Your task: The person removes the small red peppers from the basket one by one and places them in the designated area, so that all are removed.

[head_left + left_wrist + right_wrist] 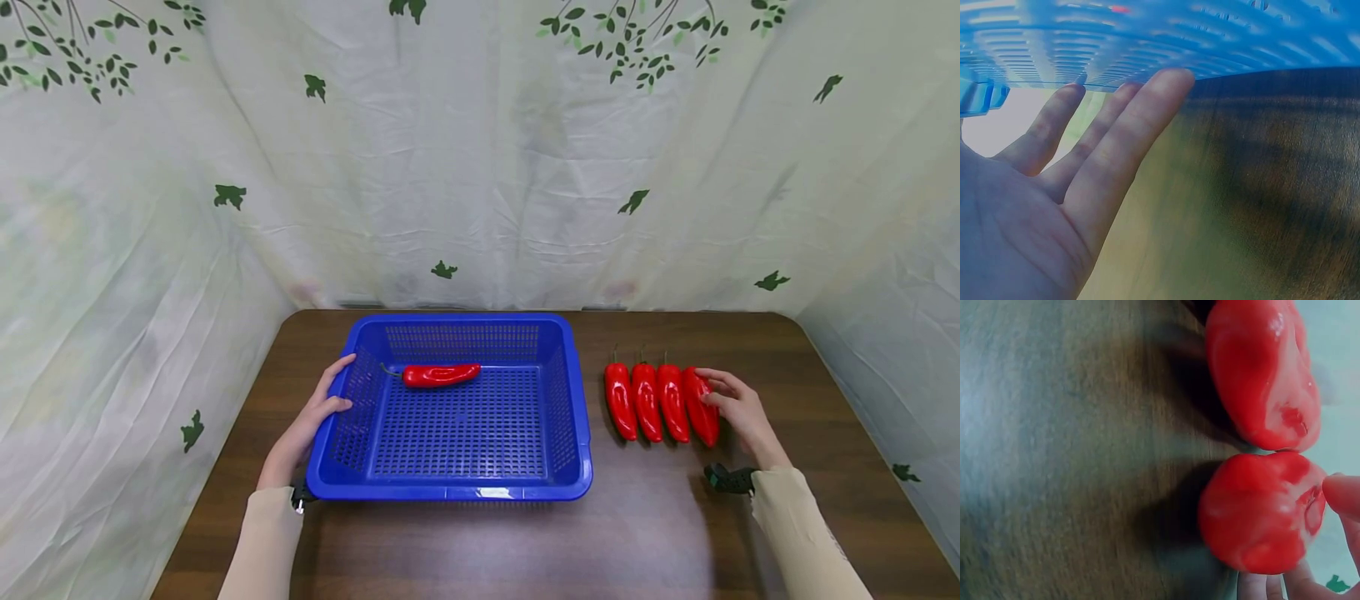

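Note:
A blue perforated plastic basket (457, 492) stands on the table, with one long red pepper (441, 376) lying crosswise inside near the back. My left hand (303, 429) holds the basket's left rim. In the left wrist view, its fingers (1107, 153) lie along the outer wall. To the right of the basket, several red peppers (647, 402) lie side by side with stems pointing away. My right hand (742, 412) grips the rightmost red pepper (699, 408), its thumb on top and other fingers around the far side. The right wrist view shows that pepper's blunt tip (1260, 515) beside its neighbour (1266, 375).
The brown wooden table (517, 550) reaches back to a pale curtain (480, 167) printed with leaves, which also hangs at both sides. A dark strap (731, 478) with a small device sits on the right wrist; another is at the left.

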`<state>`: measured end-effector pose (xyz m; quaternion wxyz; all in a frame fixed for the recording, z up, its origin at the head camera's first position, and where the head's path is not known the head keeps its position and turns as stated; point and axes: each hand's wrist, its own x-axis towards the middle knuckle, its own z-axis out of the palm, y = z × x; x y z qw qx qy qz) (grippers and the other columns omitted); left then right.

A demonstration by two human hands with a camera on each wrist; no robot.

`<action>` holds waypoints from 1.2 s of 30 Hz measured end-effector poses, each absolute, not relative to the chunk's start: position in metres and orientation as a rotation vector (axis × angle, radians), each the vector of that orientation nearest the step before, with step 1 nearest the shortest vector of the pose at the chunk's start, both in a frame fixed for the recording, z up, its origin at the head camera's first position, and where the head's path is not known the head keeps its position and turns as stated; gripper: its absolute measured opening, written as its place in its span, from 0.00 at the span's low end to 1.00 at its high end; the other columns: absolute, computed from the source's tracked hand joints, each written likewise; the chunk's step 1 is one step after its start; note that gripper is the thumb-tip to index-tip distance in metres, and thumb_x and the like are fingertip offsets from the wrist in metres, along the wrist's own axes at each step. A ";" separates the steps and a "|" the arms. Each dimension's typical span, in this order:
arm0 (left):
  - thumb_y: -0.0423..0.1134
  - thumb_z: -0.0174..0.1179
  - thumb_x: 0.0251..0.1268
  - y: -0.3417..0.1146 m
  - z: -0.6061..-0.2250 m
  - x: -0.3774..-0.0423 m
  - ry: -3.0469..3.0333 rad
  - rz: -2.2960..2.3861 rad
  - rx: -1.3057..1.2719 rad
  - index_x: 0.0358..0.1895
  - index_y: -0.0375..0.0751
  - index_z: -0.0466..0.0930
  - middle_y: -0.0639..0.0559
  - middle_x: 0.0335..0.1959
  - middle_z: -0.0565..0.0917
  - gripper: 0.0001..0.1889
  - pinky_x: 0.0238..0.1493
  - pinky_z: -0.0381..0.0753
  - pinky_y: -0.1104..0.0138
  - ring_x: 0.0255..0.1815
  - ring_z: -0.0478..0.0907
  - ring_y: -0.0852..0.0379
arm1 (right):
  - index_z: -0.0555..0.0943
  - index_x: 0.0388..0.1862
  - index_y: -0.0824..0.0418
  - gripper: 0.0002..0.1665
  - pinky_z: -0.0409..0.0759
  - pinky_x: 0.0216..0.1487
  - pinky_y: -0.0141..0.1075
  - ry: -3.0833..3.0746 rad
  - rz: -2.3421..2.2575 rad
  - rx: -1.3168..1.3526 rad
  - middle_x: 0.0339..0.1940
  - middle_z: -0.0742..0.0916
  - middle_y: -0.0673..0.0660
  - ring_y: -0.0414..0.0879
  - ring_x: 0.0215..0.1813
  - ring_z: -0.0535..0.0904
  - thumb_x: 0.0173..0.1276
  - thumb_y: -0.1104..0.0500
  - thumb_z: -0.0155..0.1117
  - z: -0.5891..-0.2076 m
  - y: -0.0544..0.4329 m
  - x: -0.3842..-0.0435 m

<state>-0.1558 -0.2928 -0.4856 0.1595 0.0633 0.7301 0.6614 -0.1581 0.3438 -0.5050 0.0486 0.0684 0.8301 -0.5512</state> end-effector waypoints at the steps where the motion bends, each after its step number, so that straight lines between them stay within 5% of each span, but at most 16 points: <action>1: 0.34 0.40 0.69 -0.293 -0.486 -0.156 2.088 1.890 0.182 0.75 0.63 0.42 0.39 0.73 0.40 0.35 0.50 0.69 0.49 0.65 0.51 0.30 | 0.62 0.68 0.69 0.27 0.72 0.42 0.26 2.531 -1.675 0.217 0.65 0.67 0.74 0.49 0.54 0.67 0.74 0.60 0.47 -0.505 0.344 -0.158; 12: 0.34 0.40 0.69 -0.292 -0.486 -0.155 2.074 1.902 0.183 0.75 0.63 0.42 0.39 0.73 0.41 0.35 0.49 0.70 0.49 0.65 0.52 0.30 | 0.65 0.67 0.68 0.25 0.74 0.44 0.23 2.520 -1.789 0.219 0.64 0.68 0.72 0.29 0.44 0.73 0.75 0.60 0.47 -0.501 0.348 -0.155; 28: 0.34 0.40 0.69 -0.291 -0.484 -0.154 2.054 1.911 0.182 0.75 0.63 0.41 0.39 0.73 0.40 0.35 0.49 0.70 0.49 0.64 0.52 0.30 | 0.69 0.66 0.63 0.22 0.76 0.45 0.25 2.488 -1.912 0.127 0.47 0.78 0.38 0.35 0.45 0.78 0.75 0.61 0.48 -0.482 0.345 -0.159; 36: 0.34 0.40 0.69 -0.291 -0.484 -0.154 2.058 1.911 0.183 0.75 0.63 0.41 0.39 0.73 0.40 0.35 0.49 0.70 0.49 0.65 0.51 0.30 | 0.70 0.64 0.64 0.21 0.75 0.45 0.25 2.402 -2.027 0.027 0.46 0.80 0.38 0.36 0.45 0.78 0.74 0.64 0.48 -0.467 0.327 -0.165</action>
